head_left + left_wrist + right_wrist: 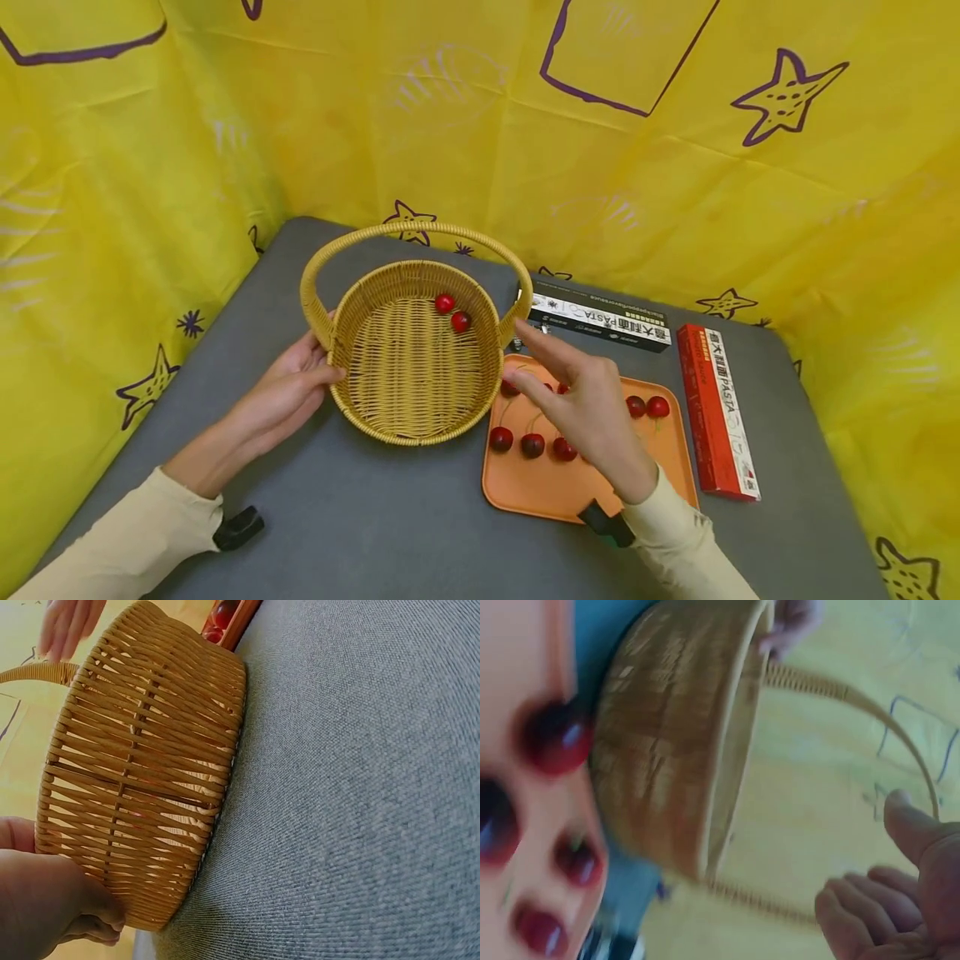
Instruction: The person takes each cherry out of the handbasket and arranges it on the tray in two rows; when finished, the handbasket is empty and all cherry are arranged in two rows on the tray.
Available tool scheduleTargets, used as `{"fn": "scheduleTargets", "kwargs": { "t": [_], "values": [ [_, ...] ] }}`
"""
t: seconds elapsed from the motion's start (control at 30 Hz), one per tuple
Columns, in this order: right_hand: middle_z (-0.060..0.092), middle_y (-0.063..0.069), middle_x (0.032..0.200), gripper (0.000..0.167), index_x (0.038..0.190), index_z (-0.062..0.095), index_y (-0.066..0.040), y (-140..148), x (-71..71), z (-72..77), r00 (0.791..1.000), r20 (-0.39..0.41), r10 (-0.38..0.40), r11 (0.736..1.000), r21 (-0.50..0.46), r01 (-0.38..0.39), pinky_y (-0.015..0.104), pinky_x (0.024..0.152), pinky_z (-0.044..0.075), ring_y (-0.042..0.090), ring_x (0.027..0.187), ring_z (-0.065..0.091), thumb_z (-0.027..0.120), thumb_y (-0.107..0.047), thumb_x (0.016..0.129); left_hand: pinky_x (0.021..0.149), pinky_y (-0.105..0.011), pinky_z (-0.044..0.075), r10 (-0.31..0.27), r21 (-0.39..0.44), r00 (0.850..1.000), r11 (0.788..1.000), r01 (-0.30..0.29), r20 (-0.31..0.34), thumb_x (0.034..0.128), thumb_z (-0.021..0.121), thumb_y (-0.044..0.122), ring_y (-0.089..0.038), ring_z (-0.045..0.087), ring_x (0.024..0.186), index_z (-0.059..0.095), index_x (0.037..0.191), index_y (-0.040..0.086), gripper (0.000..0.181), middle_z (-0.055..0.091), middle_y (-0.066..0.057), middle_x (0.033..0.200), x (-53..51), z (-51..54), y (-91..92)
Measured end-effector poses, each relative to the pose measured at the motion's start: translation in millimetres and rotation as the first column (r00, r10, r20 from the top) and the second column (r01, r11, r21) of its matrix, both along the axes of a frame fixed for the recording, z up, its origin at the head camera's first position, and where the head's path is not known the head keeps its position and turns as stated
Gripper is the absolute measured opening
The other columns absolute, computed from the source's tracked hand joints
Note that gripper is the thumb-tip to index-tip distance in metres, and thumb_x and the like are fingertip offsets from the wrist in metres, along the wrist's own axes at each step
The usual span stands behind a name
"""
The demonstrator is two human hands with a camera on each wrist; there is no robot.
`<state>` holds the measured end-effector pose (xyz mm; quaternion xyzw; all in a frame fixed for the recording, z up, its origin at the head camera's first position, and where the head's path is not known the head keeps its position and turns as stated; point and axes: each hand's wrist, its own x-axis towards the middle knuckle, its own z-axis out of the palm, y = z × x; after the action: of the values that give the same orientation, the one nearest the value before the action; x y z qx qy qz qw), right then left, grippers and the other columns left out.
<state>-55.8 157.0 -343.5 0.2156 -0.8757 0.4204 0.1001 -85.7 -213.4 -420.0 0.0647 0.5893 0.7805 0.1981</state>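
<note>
A round woven basket with a tall arched handle stands on the grey tabletop, two red cherries lying inside toward its far right. My left hand grips its left side, thumb over the rim; the left wrist view shows the hand against the wicker wall. Near the basket's right side is my right hand, thumb and fingers spread with nothing between them. In the right wrist view that hand is apart from the basket wall. Below it, an orange tray carries several cherries, some hidden by the hand.
Behind the tray lies a black-and-white pasta box. A red-and-white pasta box lies to the tray's right. Small dark items behind the basket handle are partly hidden. Yellow patterned cloth surrounds the table's back and sides.
</note>
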Motion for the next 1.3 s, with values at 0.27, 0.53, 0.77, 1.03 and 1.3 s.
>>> {"fn": "scheduleTargets", "kwargs": {
  "t": [0.27, 0.53, 0.77, 1.03, 1.3],
  "values": [
    [0.057, 0.000, 0.154, 0.070, 0.159, 0.051, -0.022, -60, -33.8, -18.9, 0.995, 0.098, 0.011, 0.999, 0.037, -0.015, 0.039, 0.105, 0.055, 0.019, 0.132, 0.062, 0.076, -0.043, 0.097, 0.130, -0.033, 0.011, -0.003, 0.004, 1.000, 1.000, 0.003, 0.004, 0.0992, 0.043, -0.013, -0.018, -0.009, 0.161, -0.016, 0.168, 0.015, 0.095, -0.014, -0.003, 0.177, 0.0, 2.3, 0.1],
    [0.066, 0.021, 0.140, 0.078, 0.159, 0.045, -0.001, -84, -70.1, -39.6, 0.983, 0.164, -0.084, 0.981, 0.188, 0.052, 0.036, 0.074, 0.055, 0.017, 0.069, 0.062, 0.077, -0.038, 0.098, 0.130, -0.035, 0.010, 0.004, 0.021, 1.000, 1.000, -0.004, -0.007, 0.0985, 0.041, -0.015, -0.018, -0.006, 0.162, -0.014, 0.169, 0.015, 0.094, -0.009, -0.007, 0.178, -2.6, 1.2, 0.5],
    [0.072, 0.014, 0.102, 0.070, 0.152, 0.049, 0.004, -97, -80.4, -48.0, 0.964, 0.220, -0.150, 0.969, 0.225, 0.100, 0.036, 0.071, 0.055, 0.020, 0.080, 0.066, 0.080, -0.024, 0.096, 0.130, -0.034, 0.011, -0.002, 0.010, 1.000, 1.000, 0.002, 0.001, 0.0985, 0.042, -0.015, -0.018, -0.006, 0.162, -0.014, 0.169, 0.015, 0.094, -0.009, -0.006, 0.178, -1.2, 1.8, -1.0],
    [0.073, 0.022, 0.104, 0.063, 0.153, 0.045, 0.009, -104, -87.1, -52.9, 0.963, 0.206, -0.172, 0.938, 0.332, 0.097, 0.042, 0.078, 0.061, 0.032, 0.092, 0.074, 0.072, -0.014, 0.101, 0.129, -0.034, 0.013, -0.002, 0.017, 1.000, 1.000, 0.002, 0.001, 0.0973, 0.043, -0.015, -0.017, -0.006, 0.161, -0.016, 0.169, 0.016, 0.097, -0.011, -0.004, 0.178, -2.0, 0.2, -0.3],
    [0.071, 0.011, 0.091, 0.034, 0.134, 0.064, 0.003, -111, -94.8, -58.7, 0.971, 0.179, -0.160, 0.916, 0.394, 0.078, 0.035, 0.067, 0.056, 0.023, 0.080, 0.069, 0.068, -0.007, 0.102, 0.129, -0.032, 0.015, -0.004, 0.032, 1.000, 0.999, 0.004, -0.024, 0.0968, 0.042, -0.016, -0.018, -0.004, 0.162, -0.011, 0.170, 0.014, 0.095, -0.007, -0.005, 0.178, -2.2, -1.4, -0.8]
  ]
}}
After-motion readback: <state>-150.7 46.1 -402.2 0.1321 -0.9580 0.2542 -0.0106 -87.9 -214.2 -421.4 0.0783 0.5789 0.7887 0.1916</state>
